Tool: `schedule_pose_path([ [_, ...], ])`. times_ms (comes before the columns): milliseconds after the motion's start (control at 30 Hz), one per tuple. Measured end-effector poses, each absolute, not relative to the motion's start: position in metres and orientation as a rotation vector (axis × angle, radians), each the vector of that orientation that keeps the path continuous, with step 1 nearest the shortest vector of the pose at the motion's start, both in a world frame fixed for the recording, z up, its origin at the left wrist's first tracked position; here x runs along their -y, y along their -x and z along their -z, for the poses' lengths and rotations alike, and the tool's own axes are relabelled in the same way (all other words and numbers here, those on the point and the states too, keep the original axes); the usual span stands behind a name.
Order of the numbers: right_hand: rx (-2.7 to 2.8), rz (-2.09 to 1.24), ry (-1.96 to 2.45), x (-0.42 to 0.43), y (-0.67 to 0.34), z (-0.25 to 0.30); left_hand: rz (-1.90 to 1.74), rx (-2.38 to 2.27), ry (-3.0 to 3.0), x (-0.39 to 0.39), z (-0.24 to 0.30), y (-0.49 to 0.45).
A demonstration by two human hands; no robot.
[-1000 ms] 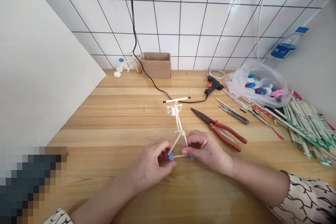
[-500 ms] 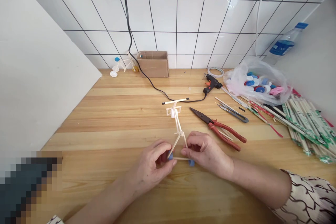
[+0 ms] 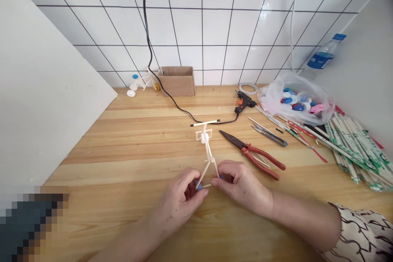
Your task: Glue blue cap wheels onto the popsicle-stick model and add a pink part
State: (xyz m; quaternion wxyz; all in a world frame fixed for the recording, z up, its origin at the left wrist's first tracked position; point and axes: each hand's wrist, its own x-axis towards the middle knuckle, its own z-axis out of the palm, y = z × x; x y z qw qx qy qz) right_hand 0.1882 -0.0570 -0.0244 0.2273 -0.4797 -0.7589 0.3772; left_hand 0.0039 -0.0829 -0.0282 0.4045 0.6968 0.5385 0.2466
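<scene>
A small tricycle-like model point(image 3: 207, 147) of pale wooden sticks stands on the wooden table, its black-tipped handlebar pointing away from me. A white bottle cap point(image 3: 204, 138) sits below the handlebar like a front wheel. At the near left corner, my left hand point(image 3: 186, 192) pinches a blue cap point(image 3: 199, 186) by the end of a slanting stick. My right hand point(image 3: 239, 182) has its fingers closed around the near right corner, where a bit of a second blue cap point(image 3: 222, 177) shows. A short crosswise stick point(image 3: 206, 186) runs between the hands.
Red-handled pliers point(image 3: 251, 153) and thread snips point(image 3: 270, 134) lie to the right. Beyond are a glue gun point(image 3: 245, 100), a tape roll point(image 3: 248, 89), a bag of caps point(image 3: 296, 98) and wrapped chopsticks point(image 3: 357, 147). A cardboard box point(image 3: 177, 84) and another stick model point(image 3: 143, 82) stand at the back.
My right fingers have moved onto the right blue cap, which was uncovered below them before and is now mostly hidden. My left hand keeps its pinch. The view has tilted slightly upward.
</scene>
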Motion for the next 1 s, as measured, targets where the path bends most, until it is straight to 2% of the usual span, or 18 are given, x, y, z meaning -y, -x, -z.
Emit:
schedule_pose_path([
  [500, 2.101, -0.979, 1.276, 0.056, -0.188, 0.027, -0.620, -1.184, -1.637, 0.078, 0.024, 0.007],
  [1000, 2.087, -0.974, 1.297, 0.055, -0.186, 0.027, -0.682, -1.291, -1.359, 0.072, 0.029, -0.002],
])
